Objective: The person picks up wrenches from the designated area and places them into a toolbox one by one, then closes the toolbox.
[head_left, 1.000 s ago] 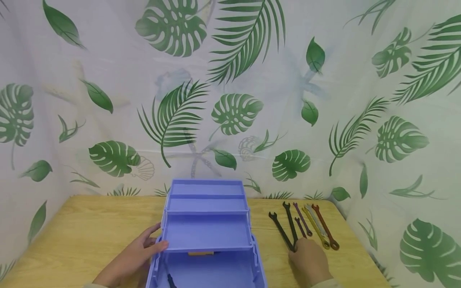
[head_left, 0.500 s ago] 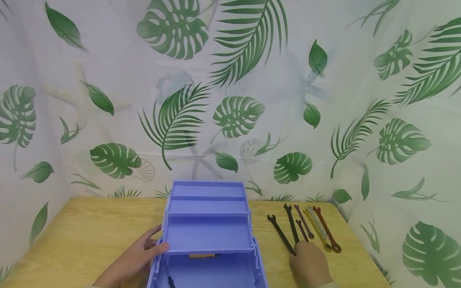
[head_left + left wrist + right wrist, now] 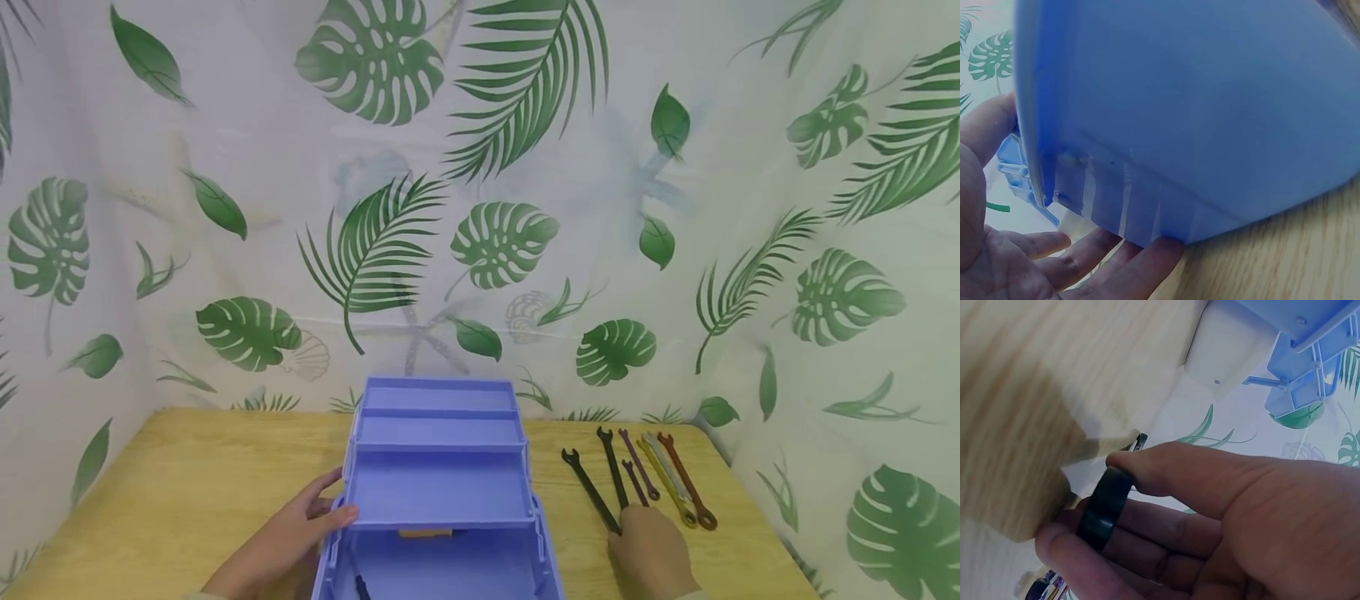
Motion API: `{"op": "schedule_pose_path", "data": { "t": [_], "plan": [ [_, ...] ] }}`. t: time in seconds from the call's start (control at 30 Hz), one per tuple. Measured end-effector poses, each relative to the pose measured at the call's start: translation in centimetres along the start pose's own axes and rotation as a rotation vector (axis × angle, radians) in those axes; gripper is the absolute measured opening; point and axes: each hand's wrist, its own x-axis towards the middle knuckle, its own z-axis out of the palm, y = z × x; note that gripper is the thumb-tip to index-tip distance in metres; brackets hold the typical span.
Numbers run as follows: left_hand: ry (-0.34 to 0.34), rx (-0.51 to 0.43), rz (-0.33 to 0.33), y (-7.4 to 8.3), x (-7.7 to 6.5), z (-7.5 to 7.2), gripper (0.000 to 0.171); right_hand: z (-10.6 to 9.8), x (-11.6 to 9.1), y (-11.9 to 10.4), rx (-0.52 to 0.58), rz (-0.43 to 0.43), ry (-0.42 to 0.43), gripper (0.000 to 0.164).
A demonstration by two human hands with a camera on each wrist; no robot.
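Note:
A blue toolbox (image 3: 438,492) with stepped trays stands open in the middle of the head view. My left hand (image 3: 288,529) grips its left side, thumb at the lowest tray's edge; in the left wrist view the fingers (image 3: 1154,265) lie along the outer wall. To the right, my right hand (image 3: 652,550) pinches the near end of a black wrench (image 3: 592,493), whose dark ring end (image 3: 1107,509) shows between thumb and fingers in the right wrist view. A second black wrench (image 3: 613,468) lies alongside, its near end hidden by the hand.
Beyond the right hand lie purple wrenches (image 3: 639,464), a yellow wrench (image 3: 667,483), a silver one (image 3: 672,471) and a red-brown one (image 3: 687,482). Inside the toolbox are a dark-handled screwdriver (image 3: 362,586) and a yellow item (image 3: 425,532). A leaf-patterned curtain (image 3: 525,350) borders the wooden table (image 3: 225,467).
The head view has shifted slightly. The leftmost black wrench has swung a little to the left against the other wrenches. Both hands keep about the same places.

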Motion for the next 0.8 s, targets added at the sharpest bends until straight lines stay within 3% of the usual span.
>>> {"op": "schedule_pose_path", "data": {
  "t": [0.27, 0.8],
  "plan": [
    [0.047, 0.045, -0.012, -0.1, -0.3, 0.3, 0.089, 0.1, -0.1, 0.1, -0.003, 0.001, 0.009, 0.029],
    [0.04, -0.028, 0.044, -0.4, -0.9, 0.8, 0.084, 0.0, 0.6, 1.4, 0.067, -0.038, 0.051, 0.026]
  ]
}}
